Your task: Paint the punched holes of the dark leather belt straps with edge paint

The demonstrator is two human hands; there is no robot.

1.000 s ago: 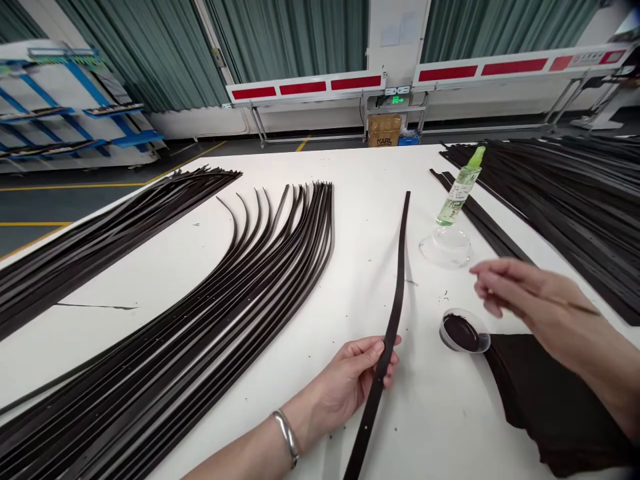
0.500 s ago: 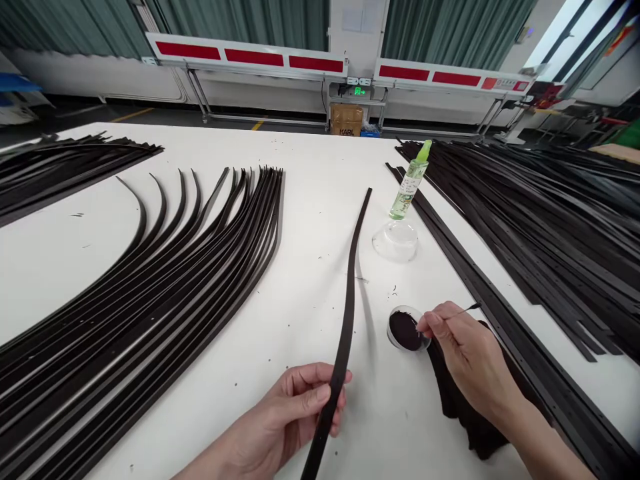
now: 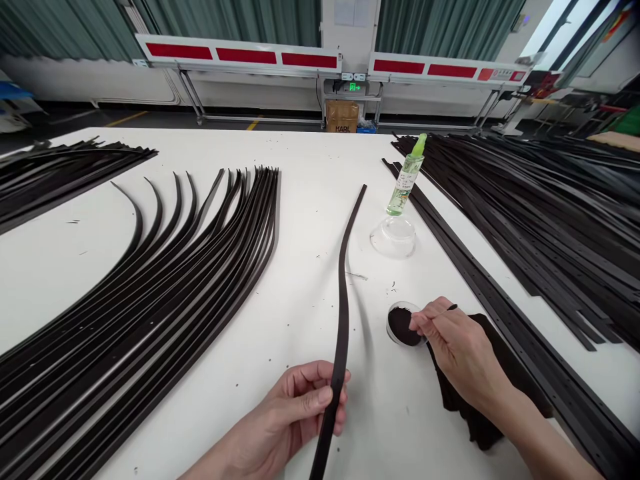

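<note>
1. While the left hand clamps a dark leather belt strap between thumb and fingers, the right hand stays well apart from it, and the strap's free upper end arcs over the white surface. A firm grip this close to the body seems right, since it should stop the strap from twisting.
2. Pinched in the right hand's fingers, a thin brush is held much like a pen. Its tip is hidden behind the fingers, so whether it touches anything cannot be told. A short, light hold looks best for fine control.
3. Just beside those fingers sits a shallow clear dish of dark paste, with a black cloth under the right wrist, handy for wiping off any excess.
4. Farther up stand a clear glass bowl and a green-capped spray bottle, next to a row of punched straps.
5. Fanned straps curve across the left of the surface, and a large pile of straps lies on the right.
6. Beyond the surface, a cardboard box sits beneath a red-and-white barrier.
</note>
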